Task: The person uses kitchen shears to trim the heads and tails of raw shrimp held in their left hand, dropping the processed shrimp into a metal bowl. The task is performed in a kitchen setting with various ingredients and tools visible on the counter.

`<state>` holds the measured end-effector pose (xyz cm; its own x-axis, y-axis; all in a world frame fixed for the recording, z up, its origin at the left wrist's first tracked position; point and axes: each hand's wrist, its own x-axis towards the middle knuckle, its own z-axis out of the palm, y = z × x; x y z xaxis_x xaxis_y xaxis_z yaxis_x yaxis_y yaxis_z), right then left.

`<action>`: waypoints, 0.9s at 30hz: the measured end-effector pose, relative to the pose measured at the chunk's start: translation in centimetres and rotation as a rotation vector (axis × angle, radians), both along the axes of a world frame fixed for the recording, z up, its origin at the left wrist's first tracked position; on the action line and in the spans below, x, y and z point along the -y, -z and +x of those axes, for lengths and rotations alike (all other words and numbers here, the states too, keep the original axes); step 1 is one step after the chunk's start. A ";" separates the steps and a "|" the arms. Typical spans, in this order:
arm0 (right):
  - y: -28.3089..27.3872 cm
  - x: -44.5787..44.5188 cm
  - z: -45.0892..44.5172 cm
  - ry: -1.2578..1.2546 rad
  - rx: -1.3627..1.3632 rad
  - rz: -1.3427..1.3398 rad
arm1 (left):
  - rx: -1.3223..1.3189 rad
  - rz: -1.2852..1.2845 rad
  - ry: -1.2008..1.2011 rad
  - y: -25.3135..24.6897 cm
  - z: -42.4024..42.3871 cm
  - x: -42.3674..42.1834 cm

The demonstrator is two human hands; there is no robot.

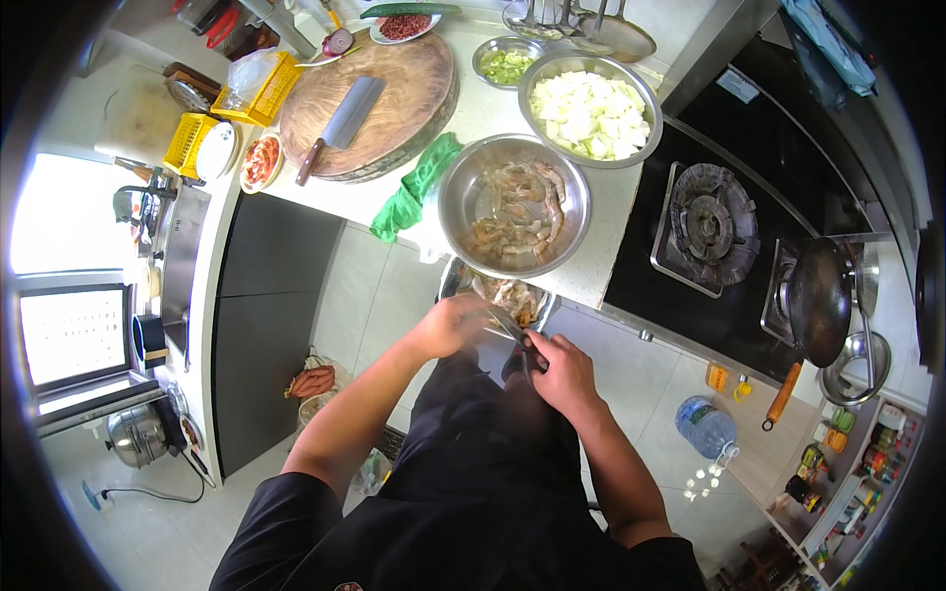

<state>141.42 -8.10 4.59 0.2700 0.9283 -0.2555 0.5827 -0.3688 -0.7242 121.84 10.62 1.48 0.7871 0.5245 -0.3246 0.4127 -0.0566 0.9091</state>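
My right hand (563,369) grips the dark handles of a pair of scissors (510,323), whose metal blades point up and left. Blurred, my left hand (460,325) is at the blade end with its fingers curled; whether it holds something small cannot be told. Both hands are over a bin (550,314) with food scraps (510,295) in it, below the counter's front edge. Just beyond, a steel bowl (452,210) of raw shrimp (521,199) sits at the counter edge. A green cloth (417,188) lies to its left.
A cleaver (355,111) lies on a round wooden chopping block (414,96). Steel bowls of cut pale vegetable (589,114) and chopped green vegetable (506,68) stand behind the shrimp. To the right are a gas burner (711,224) and a wok (819,303). A water jug (706,427) is on the floor.
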 end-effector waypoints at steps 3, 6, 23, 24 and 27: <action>0.1 0.0 0.3 -0.029 0.075 0.026 | 0.014 0.066 0.062 -0.5 0.1 -0.2; 0.0 -0.1 0.2 -0.001 0.084 0.014 | 0.002 0.025 0.055 -0.7 0.3 -0.1; 3.6 0.6 -2.1 0.330 -0.474 -0.083 | 0.020 0.002 0.013 0.4 0.0 0.6; 2.8 0.4 -1.9 0.348 -0.465 -0.127 | 0.017 -0.028 -0.013 0.1 0.1 0.6; 3.8 1.0 -1.6 0.307 -0.375 -0.052 | 0.114 -0.390 -0.216 -0.3 0.5 0.2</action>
